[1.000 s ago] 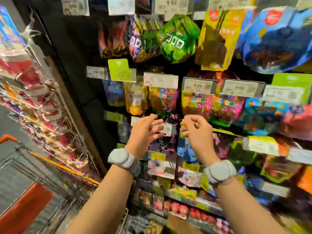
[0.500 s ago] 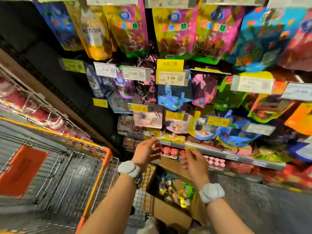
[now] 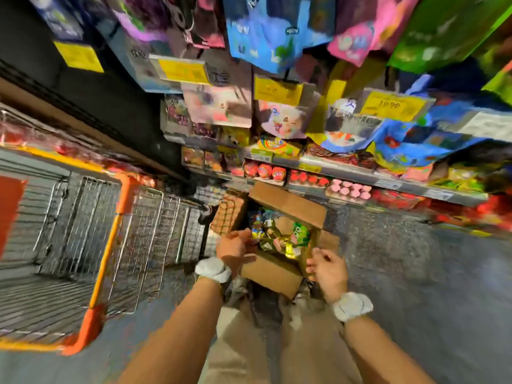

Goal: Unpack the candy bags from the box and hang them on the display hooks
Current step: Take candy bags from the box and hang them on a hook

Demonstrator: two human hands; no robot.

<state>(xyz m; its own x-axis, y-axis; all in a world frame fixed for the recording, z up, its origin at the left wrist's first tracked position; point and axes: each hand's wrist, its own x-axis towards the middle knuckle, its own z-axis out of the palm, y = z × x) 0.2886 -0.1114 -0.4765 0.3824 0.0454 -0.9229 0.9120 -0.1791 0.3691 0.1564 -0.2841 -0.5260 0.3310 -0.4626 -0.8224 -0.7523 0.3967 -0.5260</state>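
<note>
An open cardboard box (image 3: 273, 273) stands on the floor in front of me, flaps up. Inside lie several candy bags (image 3: 279, 235) in green, gold and blue wrappers. My left hand (image 3: 234, 249) hovers over the box's left edge, fingers loosely curled, holding nothing. My right hand (image 3: 328, 268) is at the box's right near corner, fingers apart and empty. Both wrists wear white bands. Above, blurred candy bags (image 3: 273, 31) hang on the display hooks behind yellow price tags (image 3: 277, 90).
A wire shopping trolley (image 3: 110, 236) with orange trim stands on my left, close to the box. A low shelf (image 3: 346, 173) with small red and pink candy tubs runs behind the box. Grey speckled floor (image 3: 401, 273) lies to the right. My legs are below the box.
My view has swung down from the hanging display to the box on the floor. Both hands have dropped from the hooks to the box's rim, still empty.
</note>
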